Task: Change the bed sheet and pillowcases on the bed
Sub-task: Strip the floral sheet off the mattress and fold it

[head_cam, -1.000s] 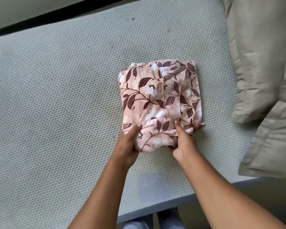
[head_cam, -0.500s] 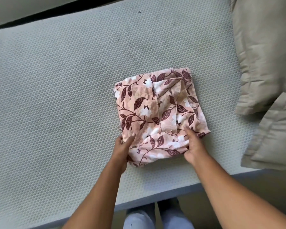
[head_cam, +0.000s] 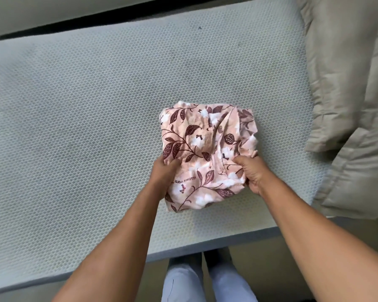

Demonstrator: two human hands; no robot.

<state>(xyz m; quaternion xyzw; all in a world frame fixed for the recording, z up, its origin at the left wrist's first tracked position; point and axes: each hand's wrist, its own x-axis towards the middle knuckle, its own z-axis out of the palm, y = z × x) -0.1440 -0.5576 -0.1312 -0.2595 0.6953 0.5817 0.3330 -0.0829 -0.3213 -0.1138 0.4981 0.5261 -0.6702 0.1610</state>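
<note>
Both your hands grip the folded floral sheet (head_cam: 205, 153) near the front edge of the bare mattress (head_cam: 85, 118). Your left hand (head_cam: 164, 173) grasps its left side, thumb on top and fingers tucked underneath. Your right hand (head_cam: 252, 171) bunches its right edge, fingers curled into the cloth. Beige pillows (head_cam: 347, 83) lie just right of the sheet.

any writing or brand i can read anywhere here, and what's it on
"...TORIA GOLD": small dark print on the folded floral fabric, beside the left hand, upside down to the camera. "GOLD" is fairly clear; the first letters of the other word are too blurred to tell.
No other text shows on the mattress or the beige pillows.
</note>
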